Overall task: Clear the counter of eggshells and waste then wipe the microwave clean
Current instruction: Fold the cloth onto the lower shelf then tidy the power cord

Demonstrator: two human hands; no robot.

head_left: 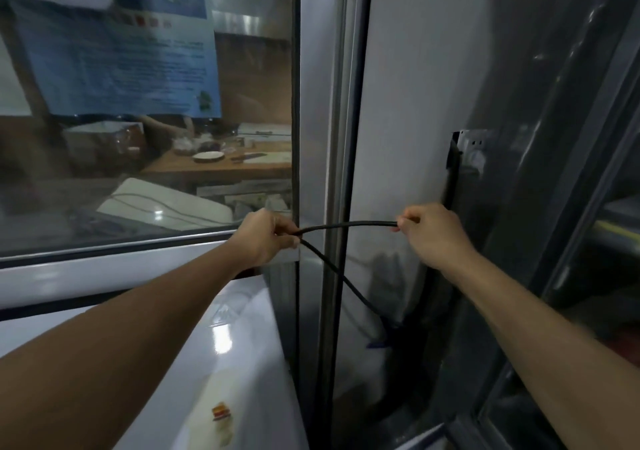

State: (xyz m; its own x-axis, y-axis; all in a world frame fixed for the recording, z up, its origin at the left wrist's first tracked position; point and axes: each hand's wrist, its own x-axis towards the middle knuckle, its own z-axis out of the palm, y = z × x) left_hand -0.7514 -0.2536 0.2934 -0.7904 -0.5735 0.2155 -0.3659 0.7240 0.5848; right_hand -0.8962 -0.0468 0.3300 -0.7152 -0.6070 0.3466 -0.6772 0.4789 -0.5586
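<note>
Your left hand [265,238] curls its fingers [282,229] round a black power cord [346,225], and your right hand [433,236] pinches the same cord between thumb and fingers [407,221] a little farther along. Between the two grips the cord arches level across a grey metal window frame [332,137]. From your left hand it drops down and to the right into the dark gap beside a white wall [408,85], where its lower end is lost in shadow. Whether a plug sits inside your right fist cannot be told.

Just above your right hand a wall socket [472,153] is fixed to the wall, blurred, with a black strip hanging from its left edge.

Under your left forearm lies a glossy white appliance top [242,338], possibly the microwave, though too little shows to say; a small red and yellow sticker [221,411] on it is too blurred to read.

Behind the window pane [138,172] hangs a blue notice [117,65] whose writing is illegible. Beyond it a wooden tabletop [221,167] carries a white plate [207,156] and hazy objects.
</note>
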